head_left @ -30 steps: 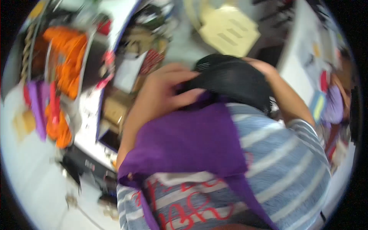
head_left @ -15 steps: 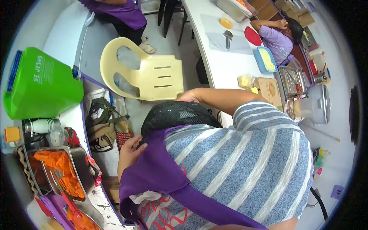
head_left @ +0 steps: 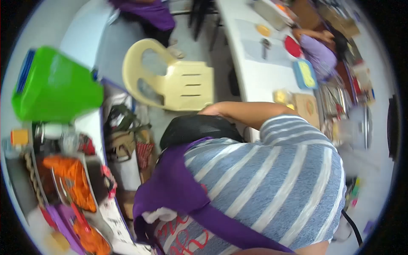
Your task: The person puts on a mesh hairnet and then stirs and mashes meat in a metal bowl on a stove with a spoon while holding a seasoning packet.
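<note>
Against the front of my striped shirt [head_left: 276, 178] is a black mesh item [head_left: 197, 129], blurred and rounded, above the purple apron [head_left: 174, 182]. My right hand [head_left: 211, 109] touches its upper edge; the fingers are hidden behind it, so their grip does not show. My left hand is out of sight. A bit of white cloth [head_left: 160, 214] shows at the apron's lower left, beside red lettering on the shirt.
Beyond my hand stands a cream plastic chair [head_left: 189, 85]. A green jug [head_left: 57, 85] and trays with orange cloth [head_left: 72, 180] are at left. A white table [head_left: 272, 74] holds a blue tub [head_left: 305, 74]. One person [head_left: 318, 55] sits beyond it; another [head_left: 151, 19] stands at top left.
The view has swung from the shelves to the chair and table. My left hand, earlier at the black item and then spread beside the apron, has gone out of sight. My right hand stays at the item.
</note>
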`<control>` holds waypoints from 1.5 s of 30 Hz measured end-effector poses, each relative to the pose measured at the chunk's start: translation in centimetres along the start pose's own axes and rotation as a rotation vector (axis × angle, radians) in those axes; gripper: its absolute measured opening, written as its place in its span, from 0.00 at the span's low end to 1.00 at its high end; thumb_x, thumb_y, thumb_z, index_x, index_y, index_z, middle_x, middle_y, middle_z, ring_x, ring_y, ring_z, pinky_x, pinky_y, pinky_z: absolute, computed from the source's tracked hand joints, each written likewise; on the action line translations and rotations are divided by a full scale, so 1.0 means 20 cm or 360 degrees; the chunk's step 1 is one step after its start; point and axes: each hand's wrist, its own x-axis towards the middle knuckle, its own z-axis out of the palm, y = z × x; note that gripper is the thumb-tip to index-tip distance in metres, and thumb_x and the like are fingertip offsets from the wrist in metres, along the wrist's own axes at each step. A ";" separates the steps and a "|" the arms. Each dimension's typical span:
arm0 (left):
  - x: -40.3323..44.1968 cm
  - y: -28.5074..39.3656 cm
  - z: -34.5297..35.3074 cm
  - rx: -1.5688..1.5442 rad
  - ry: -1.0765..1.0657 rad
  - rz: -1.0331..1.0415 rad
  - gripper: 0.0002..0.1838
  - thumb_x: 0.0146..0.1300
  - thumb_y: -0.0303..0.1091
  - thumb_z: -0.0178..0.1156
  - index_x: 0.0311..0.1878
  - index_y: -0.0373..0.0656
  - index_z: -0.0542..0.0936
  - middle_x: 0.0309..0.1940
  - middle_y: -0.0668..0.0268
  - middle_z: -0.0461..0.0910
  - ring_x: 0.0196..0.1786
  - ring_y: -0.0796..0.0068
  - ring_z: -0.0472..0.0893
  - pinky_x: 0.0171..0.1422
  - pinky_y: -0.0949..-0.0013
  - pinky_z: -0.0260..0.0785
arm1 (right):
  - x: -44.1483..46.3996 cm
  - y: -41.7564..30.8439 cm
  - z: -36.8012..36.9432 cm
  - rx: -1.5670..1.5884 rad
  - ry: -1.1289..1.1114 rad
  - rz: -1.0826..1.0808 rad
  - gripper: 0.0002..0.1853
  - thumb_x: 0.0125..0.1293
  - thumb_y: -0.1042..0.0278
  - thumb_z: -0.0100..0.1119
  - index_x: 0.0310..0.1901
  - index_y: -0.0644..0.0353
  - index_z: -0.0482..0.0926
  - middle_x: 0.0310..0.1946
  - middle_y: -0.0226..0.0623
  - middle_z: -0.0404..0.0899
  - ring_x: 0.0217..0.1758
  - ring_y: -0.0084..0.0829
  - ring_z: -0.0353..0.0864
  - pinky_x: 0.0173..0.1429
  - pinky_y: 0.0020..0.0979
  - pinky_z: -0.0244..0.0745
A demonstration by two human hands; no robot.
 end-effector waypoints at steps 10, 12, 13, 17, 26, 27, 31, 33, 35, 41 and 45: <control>-0.42 0.04 0.06 -0.0061 0.0223 -0.0217 0.14 0.48 0.30 0.60 0.39 0.36 0.79 0.31 0.60 0.81 0.33 0.74 0.79 0.40 0.72 0.71 | 0.04 -0.35 0.36 -0.0599 0.0155 0.0144 0.19 0.66 0.57 0.45 0.49 0.63 0.73 0.41 0.37 0.78 0.39 0.29 0.78 0.47 0.33 0.72; -0.50 -0.07 0.10 -0.0141 0.0398 -0.0337 0.13 0.47 0.33 0.62 0.37 0.37 0.81 0.28 0.60 0.81 0.31 0.74 0.78 0.37 0.70 0.70 | 0.11 -0.45 0.47 -0.0818 0.0227 0.0140 0.18 0.66 0.58 0.44 0.48 0.63 0.73 0.41 0.36 0.78 0.38 0.29 0.78 0.47 0.33 0.73; -0.54 -0.17 0.12 -0.0131 0.0502 -0.0246 0.13 0.48 0.35 0.62 0.36 0.39 0.81 0.26 0.60 0.80 0.29 0.75 0.78 0.35 0.70 0.70 | 0.16 -0.50 0.56 -0.0977 0.0274 0.0109 0.18 0.66 0.58 0.44 0.48 0.63 0.73 0.40 0.36 0.78 0.38 0.30 0.78 0.46 0.33 0.73; -0.79 -0.24 0.18 -0.0313 0.0757 -0.0575 0.11 0.49 0.35 0.62 0.34 0.39 0.82 0.25 0.60 0.80 0.28 0.72 0.78 0.35 0.72 0.69 | 0.63 -0.66 0.60 -0.1487 -0.0017 0.0066 0.19 0.66 0.54 0.44 0.49 0.60 0.74 0.39 0.36 0.78 0.43 0.26 0.74 0.48 0.29 0.68; -1.39 -0.66 0.22 -0.0162 0.1986 -0.0834 0.09 0.54 0.33 0.58 0.36 0.40 0.80 0.28 0.58 0.79 0.30 0.68 0.78 0.36 0.68 0.69 | 1.00 -0.26 2.20 -0.2792 -0.1205 -0.0890 0.15 0.60 0.62 0.54 0.44 0.64 0.74 0.33 0.39 0.78 0.35 0.28 0.75 0.42 0.29 0.70; -1.46 -0.68 0.19 -0.0009 0.2029 -0.0963 0.11 0.51 0.37 0.58 0.35 0.43 0.80 0.35 0.58 0.77 0.38 0.60 0.77 0.42 0.63 0.69 | 1.00 -0.17 2.35 -0.2799 -0.1323 -0.0932 0.15 0.59 0.63 0.54 0.44 0.64 0.75 0.33 0.40 0.78 0.35 0.29 0.75 0.42 0.29 0.70; -1.55 -0.90 0.09 0.0520 0.2221 -0.1172 0.14 0.50 0.43 0.59 0.38 0.47 0.79 0.42 0.63 0.75 0.51 0.61 0.72 0.50 0.56 0.63 | 1.02 0.17 2.83 -0.2744 -0.1676 -0.0899 0.14 0.58 0.63 0.55 0.42 0.62 0.75 0.31 0.39 0.77 0.32 0.30 0.76 0.38 0.29 0.70; -1.57 -0.97 0.03 0.0663 0.1983 -0.1265 0.14 0.49 0.43 0.59 0.37 0.47 0.79 0.42 0.62 0.74 0.50 0.62 0.71 0.49 0.57 0.62 | 1.02 0.31 3.01 -0.2860 -0.1732 -0.0861 0.13 0.57 0.63 0.56 0.40 0.61 0.76 0.28 0.38 0.77 0.30 0.29 0.76 0.37 0.29 0.70; -1.56 -1.08 0.00 0.0800 0.1839 -0.1237 0.13 0.48 0.41 0.59 0.35 0.46 0.79 0.40 0.61 0.75 0.48 0.63 0.72 0.48 0.58 0.61 | 1.03 0.42 3.18 -0.2940 -0.1790 -0.0896 0.12 0.56 0.62 0.55 0.38 0.58 0.77 0.23 0.36 0.77 0.27 0.28 0.76 0.35 0.28 0.70; -1.65 -1.11 -0.08 0.0469 0.2343 -0.1017 0.07 0.49 0.32 0.56 0.28 0.39 0.75 0.23 0.61 0.76 0.29 0.64 0.76 0.35 0.66 0.66 | 1.14 0.62 3.73 -0.2940 -0.1796 -0.1451 0.11 0.56 0.62 0.51 0.38 0.55 0.78 0.30 0.41 0.78 0.35 0.39 0.78 0.40 0.36 0.72; -1.83 -1.18 -0.04 -0.0849 0.2872 -0.0506 0.08 0.53 0.32 0.60 0.29 0.38 0.73 0.22 0.66 0.75 0.24 0.78 0.73 0.29 0.74 0.63 | 1.35 0.76 4.04 -0.2894 -0.1795 -0.2000 0.11 0.54 0.68 0.54 0.40 0.53 0.77 0.37 0.42 0.76 0.40 0.43 0.76 0.44 0.42 0.71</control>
